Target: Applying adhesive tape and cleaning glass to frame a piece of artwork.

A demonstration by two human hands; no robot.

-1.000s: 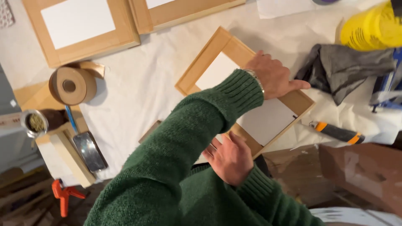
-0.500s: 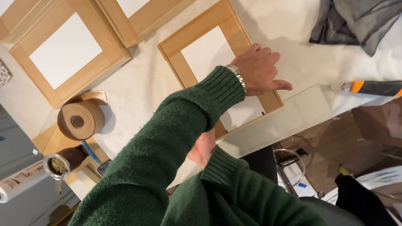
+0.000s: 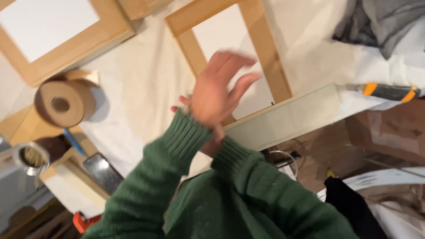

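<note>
Far left: brown paper tape roll (image 3: 65,102) on white cloth-covered desk (image 3: 137,84), beside pale wooden frame with white panel (image 3: 53,33). Centre: left hand (image 3: 219,90) raised, blurred, fingers (image 3: 241,84) spread, holding nothing. Right hand (image 3: 212,141) mostly hidden under left cuff; grip cannot be told, possibly at glass edge. Second light wooden frame (image 3: 265,57) lies just beyond left hand. Clear glass pane (image 3: 292,117) stretches rightward from crossed wrists, long axis left-right, slightly rising. Far right: orange-and-black utility knife (image 3: 387,91), well apart.
</note>
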